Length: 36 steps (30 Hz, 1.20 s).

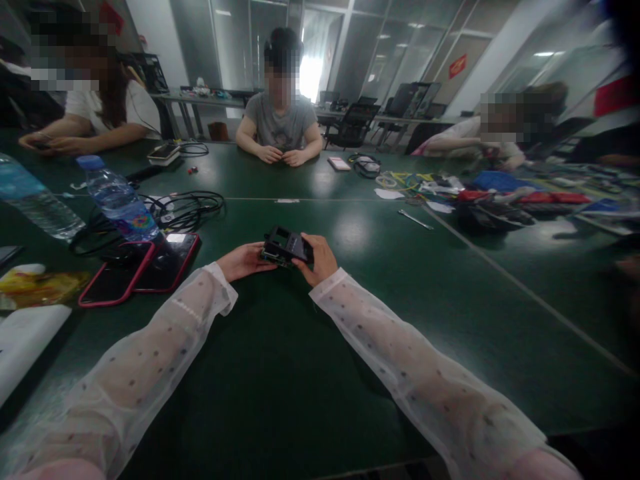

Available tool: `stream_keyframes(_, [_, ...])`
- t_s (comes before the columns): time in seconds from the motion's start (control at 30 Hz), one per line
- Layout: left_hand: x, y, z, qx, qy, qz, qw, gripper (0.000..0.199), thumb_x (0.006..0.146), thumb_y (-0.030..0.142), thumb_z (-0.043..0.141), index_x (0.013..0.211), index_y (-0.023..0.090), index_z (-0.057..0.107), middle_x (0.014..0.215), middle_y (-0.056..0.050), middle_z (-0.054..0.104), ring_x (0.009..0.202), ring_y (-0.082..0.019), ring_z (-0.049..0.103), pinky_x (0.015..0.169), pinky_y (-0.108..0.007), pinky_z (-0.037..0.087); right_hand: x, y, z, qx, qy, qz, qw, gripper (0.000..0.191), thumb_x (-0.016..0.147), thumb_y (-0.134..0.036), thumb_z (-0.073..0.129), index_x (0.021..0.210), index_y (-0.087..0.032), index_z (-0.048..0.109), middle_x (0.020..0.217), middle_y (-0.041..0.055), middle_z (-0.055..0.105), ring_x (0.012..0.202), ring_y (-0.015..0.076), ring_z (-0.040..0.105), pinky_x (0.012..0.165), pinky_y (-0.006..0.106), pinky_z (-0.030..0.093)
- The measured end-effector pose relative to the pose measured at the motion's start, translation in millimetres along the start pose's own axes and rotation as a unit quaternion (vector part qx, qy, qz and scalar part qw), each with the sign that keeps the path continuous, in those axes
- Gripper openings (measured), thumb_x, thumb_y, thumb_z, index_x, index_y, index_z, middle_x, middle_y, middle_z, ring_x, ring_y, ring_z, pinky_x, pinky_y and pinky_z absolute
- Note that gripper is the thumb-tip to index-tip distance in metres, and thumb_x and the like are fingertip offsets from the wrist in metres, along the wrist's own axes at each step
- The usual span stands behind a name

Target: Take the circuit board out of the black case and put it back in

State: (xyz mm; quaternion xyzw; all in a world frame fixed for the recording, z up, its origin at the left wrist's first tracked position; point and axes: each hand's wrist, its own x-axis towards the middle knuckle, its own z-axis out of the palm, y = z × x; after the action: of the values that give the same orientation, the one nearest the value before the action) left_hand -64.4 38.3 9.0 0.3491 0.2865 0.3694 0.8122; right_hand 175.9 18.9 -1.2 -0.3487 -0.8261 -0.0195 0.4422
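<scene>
A small black device [289, 245] with a square opening on its top and a greenish edge like a circuit board below is held just above the green table [300, 347]. My left hand [246, 261] grips its left side, with the fingers reaching underneath. From the right, my right hand [320, 259] holds the other side between thumb and fingers. The fingertips under the device are hidden.
At the left are two red-edged phones [117, 277], a water bottle [120, 203], coiled black cables [193, 208] and a white object [27, 343]. A wrench [416, 220] and a tangle of wires [415, 183] lie at the right. Three people sit across the table.
</scene>
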Motion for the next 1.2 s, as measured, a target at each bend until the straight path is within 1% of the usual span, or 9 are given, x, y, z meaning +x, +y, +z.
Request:
stream_keyframes(0.17, [1,-2,-4.0,-0.012,-0.009,0.006,1.000,0.032,0.078,0.007,0.058,0.109,0.010,0.062,0.103,-0.014,0.070,0.100,-0.026,0.067,0.102,-0.049,0.042,4,0,3,0.022,-0.002,0.017,1.000,0.057,0.088,-0.043,0.053,0.137,-0.024,0.031,0.124,0.0145,0.052,0.114,0.0315,0.052,0.095,0.054,0.047])
stream_keyframes(0.27, [3,-2,-4.1,-0.011,0.010,-0.003,1.000,0.023,0.082,0.010,0.057,0.104,0.012,0.063,0.102,-0.014,0.070,0.099,-0.025,0.067,0.102,-0.047,0.043,3,0,3,0.023,-0.030,0.015,0.999,0.057,0.087,-0.044,0.054,0.137,-0.024,0.032,0.123,0.0140,0.053,0.114,0.0316,0.052,0.095,0.054,0.047])
stream_keyframes(0.37, [4,-1,-3.0,-0.028,0.037,-0.015,0.999,0.018,0.089,0.024,0.055,0.101,0.013,0.062,0.099,-0.013,0.070,0.098,-0.025,0.067,0.100,-0.047,0.045,2,-1,4,0.019,-0.058,0.005,0.998,0.058,0.086,-0.043,0.058,0.135,-0.024,0.034,0.121,0.0140,0.054,0.112,0.0317,0.053,0.094,0.055,0.047])
stream_keyframes(0.47, [5,0,-1.0,-0.042,0.041,-0.025,0.998,0.043,0.091,0.052,0.051,0.106,0.012,0.061,0.102,-0.016,0.069,0.101,-0.027,0.065,0.096,-0.047,0.048,3,-1,6,0.013,-0.103,-0.005,0.995,0.056,0.084,-0.039,0.061,0.132,-0.020,0.038,0.118,0.0149,0.055,0.109,0.0315,0.055,0.092,0.054,0.049])
stream_keyframes(0.53, [5,0,0.4,-0.032,0.044,-0.027,0.998,0.055,0.088,0.061,0.049,0.109,0.012,0.061,0.105,-0.017,0.068,0.101,-0.028,0.065,0.094,-0.046,0.049,3,0,7,0.014,-0.125,-0.006,0.992,0.055,0.083,-0.036,0.063,0.130,-0.019,0.039,0.115,0.0151,0.056,0.106,0.0309,0.056,0.090,0.052,0.050])
stream_keyframes(0.6, [4,-1,1.9,-0.016,0.039,-0.010,0.999,0.048,0.088,0.052,0.056,0.113,0.012,0.060,0.108,-0.017,0.067,0.103,-0.027,0.064,0.094,-0.045,0.050,4,1,7,0.018,-0.132,0.000,0.991,0.054,0.082,-0.035,0.064,0.128,-0.019,0.040,0.114,0.0145,0.056,0.104,0.0303,0.057,0.089,0.052,0.051])
stream_keyframes(0.73, [0,-2,5.8,0.003,0.043,0.024,0.999,0.030,0.082,0.022,0.069,0.109,0.010,0.062,0.106,-0.016,0.068,0.105,-0.026,0.063,0.098,-0.047,0.048,5,2,8,0.031,-0.137,0.013,0.990,0.055,0.081,-0.034,0.066,0.128,-0.020,0.040,0.114,0.0133,0.056,0.105,0.0301,0.058,0.090,0.052,0.051])
stream_keyframes(0.9, [-3,0,10.7,0.007,0.085,0.023,0.996,0.028,0.080,0.021,0.071,0.104,0.009,0.063,0.101,-0.016,0.069,0.100,-0.027,0.065,0.099,-0.048,0.048,5,5,10,0.055,-0.132,0.030,0.989,0.056,0.081,-0.032,0.067,0.128,-0.024,0.038,0.116,0.0114,0.055,0.107,0.0293,0.057,0.091,0.052,0.051])
stream_keyframes(1.2, [-4,1,15.0,0.008,0.089,0.018,0.996,0.026,0.082,0.019,0.068,0.106,0.010,0.062,0.104,-0.015,0.068,0.105,-0.026,0.063,0.100,-0.049,0.047,5,12,12,0.102,-0.134,0.047,0.985,0.057,0.079,-0.031,0.069,0.127,-0.024,0.040,0.118,0.0112,0.053,0.113,0.0280,0.055,0.096,0.050,0.047])
